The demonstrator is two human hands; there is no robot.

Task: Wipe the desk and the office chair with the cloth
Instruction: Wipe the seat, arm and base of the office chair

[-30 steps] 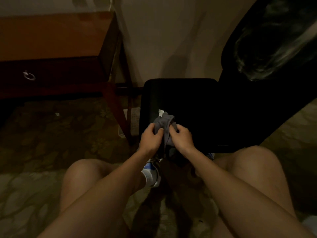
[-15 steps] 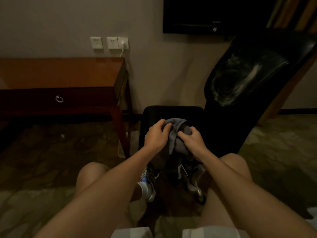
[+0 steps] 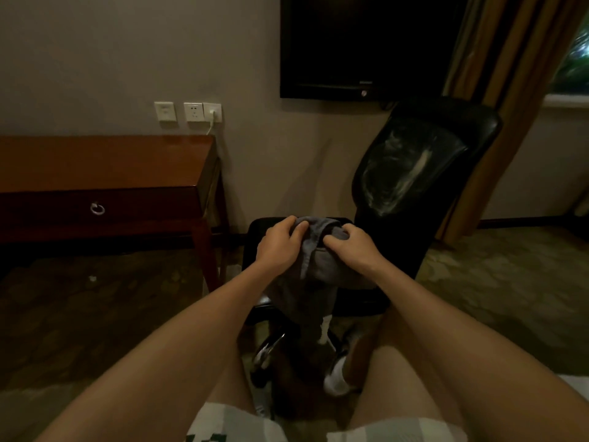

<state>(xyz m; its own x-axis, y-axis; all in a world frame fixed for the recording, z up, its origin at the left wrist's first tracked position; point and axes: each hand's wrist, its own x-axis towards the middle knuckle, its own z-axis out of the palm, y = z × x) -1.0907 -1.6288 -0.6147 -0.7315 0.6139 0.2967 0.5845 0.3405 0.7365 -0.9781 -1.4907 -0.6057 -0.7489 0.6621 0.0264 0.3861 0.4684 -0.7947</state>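
Two hands, one cloth: the left hand (image 3: 280,247) and the right hand (image 3: 353,250) sit close together, each with fingers curled into the upper bunch of a single grey cloth (image 3: 318,263), which fills the narrow gap between them. The cloth is gathered into a long drape. Its long axis runs from the fingertips back toward the person and downward, its bunched end up at the hands and its loose end hanging below the wrists toward the feet, with one small white tag near the bottom.

One black office chair (image 3: 414,173) stands just beyond the hands; its seat lies under and behind the knuckles, and its single glossy backrest rises beyond the right hand, leaning away to that side. Whether the cloth touches the seat cannot be told.

One wooden desk (image 3: 105,164) stands well out past the left hand, with one drawer carrying one metal ring pull (image 3: 97,208). Beyond the left hand, three white wall plates (image 3: 194,111) sit in a row, the rightmost holding a plug. One dark television (image 3: 366,43) hangs high beyond both hands, and one tan curtain (image 3: 510,90) falls beyond the right hand
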